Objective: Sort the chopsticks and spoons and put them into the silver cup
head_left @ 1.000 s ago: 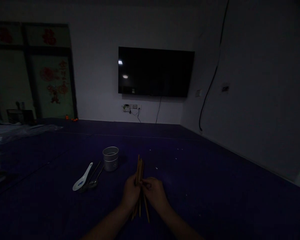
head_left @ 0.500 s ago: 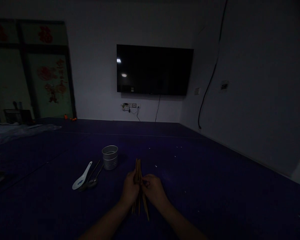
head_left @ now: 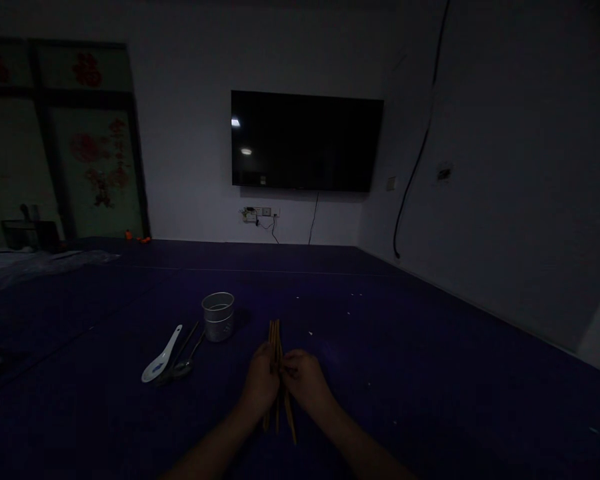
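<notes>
Sorting sticks (head_left: pixel 277 333), 2-handed, rt. of cup (head_left: pixel 219 328)

Sticks: several, thin, yellow-brown; exact qty. n/a (too dark to count). Loc.: rt. of cup, to its near side, held btwn. both hands. Cond.: upper ends bunched close, lower ends fanned apart.

L hand (head_left: pixel 263 379): clamped round the bunch, approx. mid-length. Loc.: rt. of cup, near side.

R hand (head_left: pixel 305 381): fingertips drawn tog. on the bunch's rt. edge; which stick(s) they pinch, can't tell. Loc.: farther rt. of cup than L hand.

Step in hand (judged): working through the bunch, L as holder, R as picker. Prob. mid-step, the lower ends being uneven.

Next move (judged) calls for: firm L grip, light R pinch, lower ends drawn in so none slips out. Risk: slack L grip wd. let the fan spread.

Also listed:
- White spoon (head_left: pixel 156 367), 1 pc., left of cup, near side.
- Metal spoon (head_left: pixel 183 367), 1 pc., left of cup, handle twd. it; contact can't tell.
- Dark rod (head_left: pixel 187 339), 1 pc., left of cup; type unclear.
- White bits (head_left: pixel 311 333), few, tiny, rt. of cup.
- TV (head_left: pixel 307 143), 1 pc., well beyond cup.
</notes>
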`<state>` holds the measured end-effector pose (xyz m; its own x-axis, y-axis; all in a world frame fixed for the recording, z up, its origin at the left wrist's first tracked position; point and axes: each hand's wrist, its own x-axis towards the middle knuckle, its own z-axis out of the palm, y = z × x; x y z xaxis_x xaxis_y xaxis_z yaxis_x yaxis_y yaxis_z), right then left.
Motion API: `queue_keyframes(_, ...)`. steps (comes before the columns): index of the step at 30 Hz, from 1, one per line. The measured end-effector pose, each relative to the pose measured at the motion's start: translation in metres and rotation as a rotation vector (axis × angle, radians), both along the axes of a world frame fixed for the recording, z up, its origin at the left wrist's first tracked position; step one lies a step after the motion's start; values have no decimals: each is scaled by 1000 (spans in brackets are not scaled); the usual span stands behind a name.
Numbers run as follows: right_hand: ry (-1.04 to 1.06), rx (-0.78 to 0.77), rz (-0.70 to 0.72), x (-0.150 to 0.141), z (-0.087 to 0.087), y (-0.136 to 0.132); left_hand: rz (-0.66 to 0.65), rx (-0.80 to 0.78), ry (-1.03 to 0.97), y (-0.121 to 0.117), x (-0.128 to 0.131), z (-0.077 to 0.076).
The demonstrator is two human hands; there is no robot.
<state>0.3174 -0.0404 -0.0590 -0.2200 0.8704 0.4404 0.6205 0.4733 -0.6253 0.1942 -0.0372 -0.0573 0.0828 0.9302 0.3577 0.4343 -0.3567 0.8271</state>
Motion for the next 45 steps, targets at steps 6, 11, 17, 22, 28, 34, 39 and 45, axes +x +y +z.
queue_keyframes(6,2,-20,36,1,0,0,-31,2,101,-3,-1,3)
queue_keyframes(11,-43,-14,39,0,3,-2,-26,-28,232,-9,-3,12)
queue_keyframes(17,-52,-24,57,1,2,-2,39,-67,382,-13,-5,21)
queue_keyframes(22,-102,-35,84,3,8,-5,111,-33,561,-13,-7,24)
queue_keyframes(28,-177,-34,95,5,16,-11,158,19,722,-11,-10,27)
queue_keyframes(34,-226,-5,47,4,19,-14,164,-19,759,-9,-13,28)
queue_keyframes(39,-234,9,46,4,17,-15,169,-34,756,-8,-15,28)
queue_keyframes(45,-209,31,73,4,14,-14,170,-19,744,-8,-15,28)
